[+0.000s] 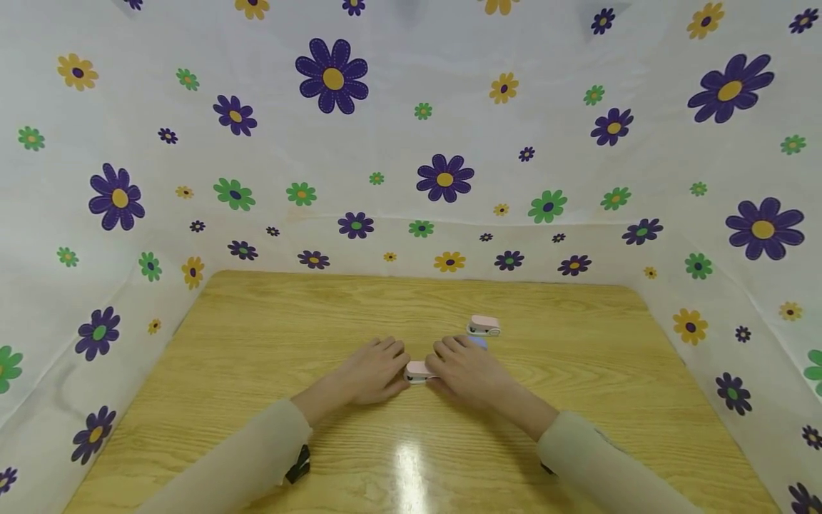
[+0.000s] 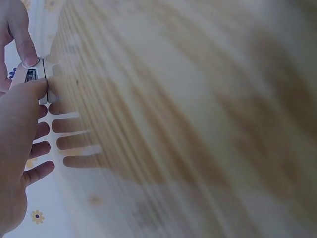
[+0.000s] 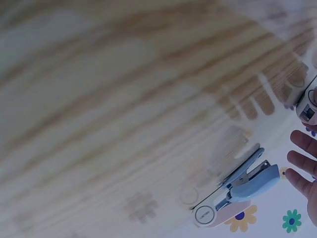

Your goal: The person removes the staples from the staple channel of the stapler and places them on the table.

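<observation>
Pink-and-white stapler [image 1: 418, 370] is sitting midway between the tabletop's [image 1: 257, 314] left and right edges. Left hand [image 1: 372, 373] is pinching its left end, right hand [image 1: 472, 373] gripping its right. Blue stapler [image 1: 478, 343] is lying just beyond the right hand; second stapler [image 1: 484, 324], pink-topped, is resting behind it, nearer the far edge. Flowered cloth [image 1: 385, 143] is walling three edges.

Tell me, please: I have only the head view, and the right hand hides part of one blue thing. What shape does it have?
Observer: In the right wrist view, the blue thing looks like a stapler, with its two arms spread apart.
Operator: Thank you. And the pink stapler between the left hand and the right hand?
Observer: The left wrist view shows a dark opening in it, with metal-looking parts inside.
</observation>
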`<state>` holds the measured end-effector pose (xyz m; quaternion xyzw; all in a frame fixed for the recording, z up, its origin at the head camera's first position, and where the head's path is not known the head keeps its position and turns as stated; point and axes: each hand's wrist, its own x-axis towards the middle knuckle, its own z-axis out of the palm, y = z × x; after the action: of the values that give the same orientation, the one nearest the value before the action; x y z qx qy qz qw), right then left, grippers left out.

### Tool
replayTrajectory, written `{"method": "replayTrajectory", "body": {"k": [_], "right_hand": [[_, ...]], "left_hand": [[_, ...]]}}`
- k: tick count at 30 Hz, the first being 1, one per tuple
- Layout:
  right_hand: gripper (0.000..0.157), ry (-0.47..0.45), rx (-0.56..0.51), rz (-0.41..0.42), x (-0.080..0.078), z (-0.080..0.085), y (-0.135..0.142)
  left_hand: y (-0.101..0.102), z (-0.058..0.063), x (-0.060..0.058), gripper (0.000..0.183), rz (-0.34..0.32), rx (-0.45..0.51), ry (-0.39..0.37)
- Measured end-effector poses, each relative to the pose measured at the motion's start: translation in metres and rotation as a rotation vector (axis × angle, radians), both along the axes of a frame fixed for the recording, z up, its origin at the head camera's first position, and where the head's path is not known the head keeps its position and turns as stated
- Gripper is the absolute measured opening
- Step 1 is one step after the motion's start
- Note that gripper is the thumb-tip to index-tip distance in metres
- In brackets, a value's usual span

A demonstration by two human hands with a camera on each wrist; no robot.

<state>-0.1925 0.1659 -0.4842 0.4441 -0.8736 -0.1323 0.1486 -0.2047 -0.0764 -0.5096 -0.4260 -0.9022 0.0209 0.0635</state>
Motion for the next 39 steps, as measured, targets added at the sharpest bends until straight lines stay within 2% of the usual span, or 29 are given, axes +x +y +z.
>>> {"method": "replayTrajectory", "body": {"k": [15,26,34,39], "right_hand": [[0.029,-0.059,0.020,0.056,-0.006,-0.001,-0.038],[0.030,-0.061,0.077,0.072,-0.008,-0.004,-0.061],[0.031,-0.051,0.067,0.104,-0.009,-0.005,-0.069],[0.032,-0.068,0.035,0.071,-0.008,-0.002,-0.070]], "left_hand": [[-0.041,-0.002,0.015,0.029,0.037,0.097,-0.021],[-0.066,-0.006,0.027,0.029,0.053,0.073,0.000],[-0.074,-0.005,0.036,0.031,0.039,0.103,0.020],[-0.075,-0.004,0.036,0.031,0.043,0.124,-0.004]]}}
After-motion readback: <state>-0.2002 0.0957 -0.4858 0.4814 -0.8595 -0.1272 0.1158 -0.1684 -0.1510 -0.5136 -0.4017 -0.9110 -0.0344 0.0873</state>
